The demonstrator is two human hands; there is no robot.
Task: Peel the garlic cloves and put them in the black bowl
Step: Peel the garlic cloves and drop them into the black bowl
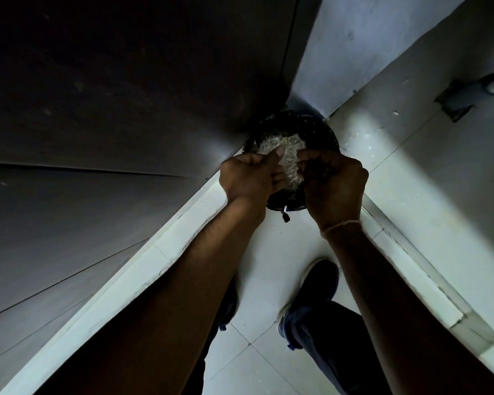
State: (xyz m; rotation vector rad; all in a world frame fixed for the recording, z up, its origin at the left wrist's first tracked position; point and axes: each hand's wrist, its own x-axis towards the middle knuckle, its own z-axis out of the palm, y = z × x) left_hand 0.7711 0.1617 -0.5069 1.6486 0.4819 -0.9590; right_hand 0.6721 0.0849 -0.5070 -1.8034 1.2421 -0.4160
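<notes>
Nearest you, your dark shoes (320, 283) stand on the pale tiled floor (271, 252), and your bare forearms reach forward to a round black container (320, 132) in the floor corner between the dark panel (97, 81) and the grey wall (354, 38). Your left hand (251, 178) and right hand (335, 185), a thin thread band (340, 226) at its wrist, are both curled tight over its near rim, fingertips drawn together as if pinching something small I cannot make out. Pale papery scraps (288, 149) heap inside the container; your hands hide its near half, and dim light blurs detail.
</notes>
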